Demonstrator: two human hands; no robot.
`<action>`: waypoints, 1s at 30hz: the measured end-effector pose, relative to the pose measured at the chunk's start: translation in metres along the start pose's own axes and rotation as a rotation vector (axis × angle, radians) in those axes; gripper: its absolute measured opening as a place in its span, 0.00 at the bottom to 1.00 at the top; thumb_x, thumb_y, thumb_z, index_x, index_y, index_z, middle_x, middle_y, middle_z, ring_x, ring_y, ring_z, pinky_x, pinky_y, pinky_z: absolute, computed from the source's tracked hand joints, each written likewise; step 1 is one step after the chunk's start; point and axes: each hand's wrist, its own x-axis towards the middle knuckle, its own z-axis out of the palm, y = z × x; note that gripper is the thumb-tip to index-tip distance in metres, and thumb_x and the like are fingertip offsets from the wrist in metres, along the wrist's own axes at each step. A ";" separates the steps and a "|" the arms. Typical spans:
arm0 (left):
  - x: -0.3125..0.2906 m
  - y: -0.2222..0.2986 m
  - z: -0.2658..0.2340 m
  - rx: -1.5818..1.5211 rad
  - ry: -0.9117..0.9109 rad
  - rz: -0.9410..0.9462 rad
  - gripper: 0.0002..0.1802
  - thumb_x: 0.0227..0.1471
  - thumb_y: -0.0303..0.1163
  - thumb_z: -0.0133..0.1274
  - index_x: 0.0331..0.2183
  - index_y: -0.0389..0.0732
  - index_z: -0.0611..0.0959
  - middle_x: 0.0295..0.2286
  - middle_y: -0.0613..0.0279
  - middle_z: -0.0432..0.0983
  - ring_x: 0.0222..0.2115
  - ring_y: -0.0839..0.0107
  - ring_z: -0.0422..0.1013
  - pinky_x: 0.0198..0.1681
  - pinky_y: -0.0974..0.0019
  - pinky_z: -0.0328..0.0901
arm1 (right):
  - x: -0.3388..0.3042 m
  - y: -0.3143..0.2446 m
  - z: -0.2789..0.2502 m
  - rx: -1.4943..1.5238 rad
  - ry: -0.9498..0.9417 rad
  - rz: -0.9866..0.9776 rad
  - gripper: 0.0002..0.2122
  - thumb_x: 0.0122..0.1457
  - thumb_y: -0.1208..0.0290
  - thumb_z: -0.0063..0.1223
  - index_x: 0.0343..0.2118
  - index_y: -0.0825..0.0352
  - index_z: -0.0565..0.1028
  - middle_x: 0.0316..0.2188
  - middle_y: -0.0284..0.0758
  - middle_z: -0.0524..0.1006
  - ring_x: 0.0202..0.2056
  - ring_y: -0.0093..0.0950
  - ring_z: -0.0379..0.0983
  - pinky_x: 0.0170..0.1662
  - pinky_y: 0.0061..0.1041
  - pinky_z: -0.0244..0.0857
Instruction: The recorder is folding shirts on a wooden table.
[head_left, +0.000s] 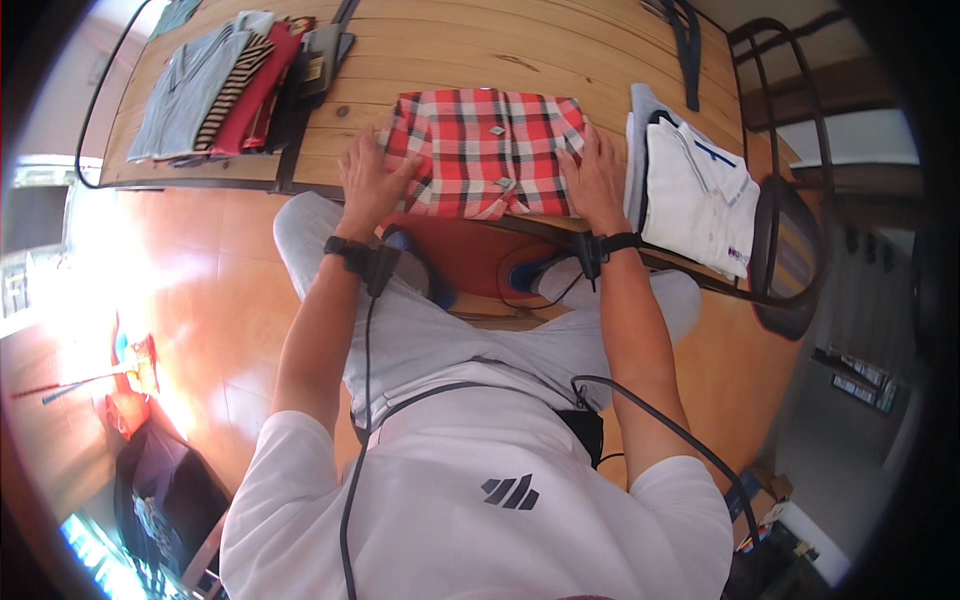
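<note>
A red, black and white plaid shirt (pixel 480 150) lies folded into a wide rectangle at the near edge of the wooden table, with buttons down its middle. My left hand (pixel 375 178) rests on its left side, fingers spread and laid on the cloth. On the opposite side my right hand (pixel 595 178) lies along the shirt's right edge, its fingers also stretched out. Neither hand grips the fabric. Each wrist wears a black strap with a small device.
Folded clothes (pixel 205 95) in grey, stripes and red lie at the table's left. A white polo shirt (pixel 695 185) tops another pile just right of my right hand. Dark straps (pixel 686 50) lie at the far right. A black metal rail (pixel 820 110) curves around the table's right end.
</note>
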 end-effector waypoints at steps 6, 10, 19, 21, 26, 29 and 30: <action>-0.010 -0.007 0.005 0.140 0.087 0.007 0.50 0.47 0.58 0.61 0.59 0.32 0.65 0.56 0.40 0.64 0.57 0.42 0.58 0.62 0.47 0.49 | -0.008 0.009 0.018 -0.086 0.032 -0.054 0.30 0.63 0.52 0.51 0.59 0.73 0.65 0.54 0.52 0.69 0.56 0.50 0.62 0.59 0.48 0.56; -0.009 0.000 -0.004 0.107 0.037 -0.027 0.47 0.47 0.59 0.62 0.56 0.32 0.68 0.56 0.40 0.64 0.58 0.43 0.58 0.61 0.45 0.50 | -0.009 0.020 0.012 0.069 0.103 -0.050 0.31 0.61 0.53 0.54 0.58 0.75 0.65 0.53 0.53 0.69 0.53 0.52 0.65 0.57 0.47 0.58; 0.011 0.015 -0.016 -0.117 -0.197 -0.321 0.45 0.37 0.54 0.71 0.48 0.31 0.74 0.40 0.42 0.79 0.42 0.52 0.77 0.45 0.55 0.70 | -0.006 0.000 -0.030 0.121 -0.163 0.522 0.36 0.43 0.50 0.71 0.47 0.75 0.72 0.45 0.52 0.75 0.47 0.50 0.72 0.51 0.43 0.66; 0.018 0.013 -0.016 -0.103 -0.213 -0.362 0.43 0.37 0.52 0.72 0.46 0.31 0.76 0.36 0.44 0.81 0.38 0.53 0.79 0.41 0.55 0.72 | 0.002 0.005 -0.032 0.246 -0.254 0.582 0.34 0.42 0.51 0.72 0.45 0.76 0.73 0.42 0.52 0.77 0.45 0.49 0.74 0.49 0.41 0.67; 0.025 0.003 -0.014 -0.145 -0.346 -0.366 0.38 0.37 0.54 0.69 0.41 0.30 0.80 0.38 0.41 0.81 0.42 0.48 0.77 0.46 0.53 0.69 | 0.000 0.017 -0.015 0.417 -0.251 0.675 0.32 0.40 0.55 0.73 0.43 0.75 0.75 0.38 0.51 0.81 0.43 0.45 0.79 0.46 0.36 0.70; 0.023 0.010 -0.011 -0.216 -0.356 -0.372 0.34 0.38 0.52 0.68 0.39 0.32 0.81 0.35 0.44 0.82 0.39 0.50 0.78 0.44 0.54 0.70 | 0.004 0.013 -0.018 0.464 -0.277 0.652 0.32 0.40 0.55 0.72 0.47 0.70 0.75 0.41 0.49 0.81 0.45 0.44 0.78 0.48 0.35 0.70; 0.023 0.013 -0.011 -0.257 -0.354 -0.384 0.32 0.39 0.51 0.68 0.38 0.33 0.82 0.33 0.46 0.82 0.38 0.52 0.79 0.44 0.54 0.70 | 0.005 0.018 -0.018 0.518 -0.356 0.672 0.33 0.41 0.55 0.71 0.51 0.66 0.75 0.44 0.48 0.80 0.48 0.44 0.77 0.50 0.35 0.69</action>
